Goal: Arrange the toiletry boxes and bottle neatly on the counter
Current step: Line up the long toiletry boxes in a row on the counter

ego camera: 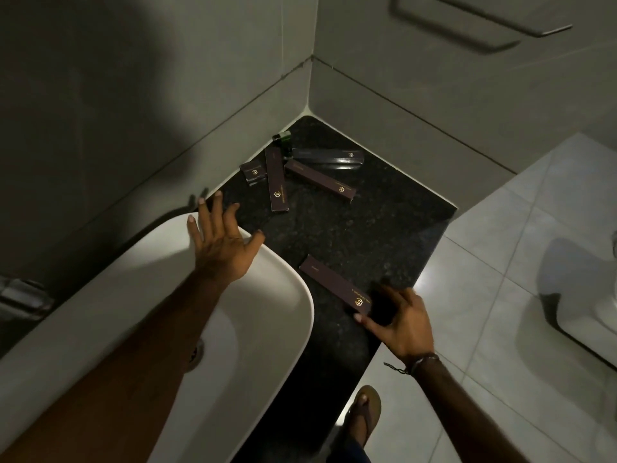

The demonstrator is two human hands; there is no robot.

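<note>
Several dark brown toiletry boxes with gold logos lie scattered on the black granite counter [334,228]. One long box [329,282] lies near the front edge, and my right hand [397,320] touches its near end with fingers spread. Further back lie a long box [276,179], another long box [319,179], a small box [253,172] and a glossy dark box [329,157]. A small green bottle [283,141] lies by the wall behind them. My left hand [222,240] hovers open over the basin rim, holding nothing.
A white basin [277,315] fills the left of the counter, with its drain partly hidden by my left arm. Tiled walls meet in a corner behind the boxes. A metal rail [480,31] hangs on the right wall. My sandalled foot [362,416] stands on the tiled floor.
</note>
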